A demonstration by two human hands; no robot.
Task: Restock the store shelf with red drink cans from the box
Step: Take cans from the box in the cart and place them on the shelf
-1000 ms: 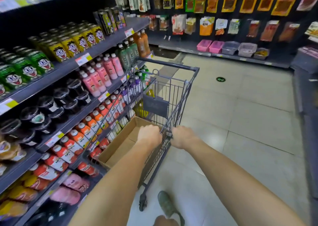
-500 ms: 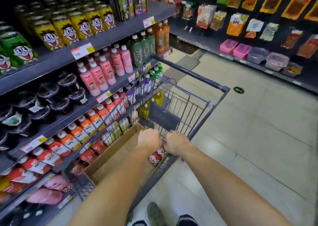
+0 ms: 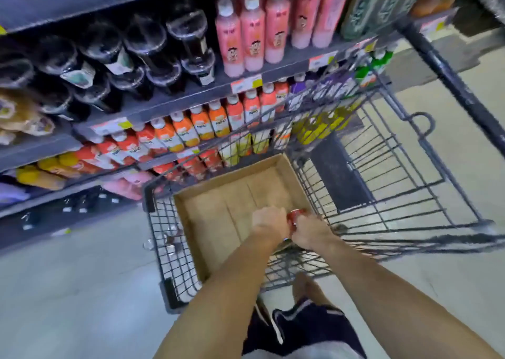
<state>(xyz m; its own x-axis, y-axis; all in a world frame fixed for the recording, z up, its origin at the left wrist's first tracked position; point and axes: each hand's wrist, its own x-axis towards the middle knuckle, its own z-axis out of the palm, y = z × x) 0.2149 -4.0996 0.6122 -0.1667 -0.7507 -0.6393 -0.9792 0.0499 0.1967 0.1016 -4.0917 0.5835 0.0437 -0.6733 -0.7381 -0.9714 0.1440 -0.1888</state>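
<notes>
A: Where are the red cans (image 3: 296,216)?
B: In the box's (image 3: 218,222) three o'clock corner, inside the cart (image 3: 396,194).
A: Each grip?
B: Left hand (image 3: 269,222) and right hand (image 3: 311,231) both curl around the cans; shelf (image 3: 191,99) at eleven o'clock.

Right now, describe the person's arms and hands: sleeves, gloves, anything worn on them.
Both forearms are bare along all the length that shows; no sleeve reaches into view. The left hand and right hand wear no gloves. No watch, bracelet or ring is visible, though the picture is blurred. Lower down, dark shorts with a white stripe show.
</notes>
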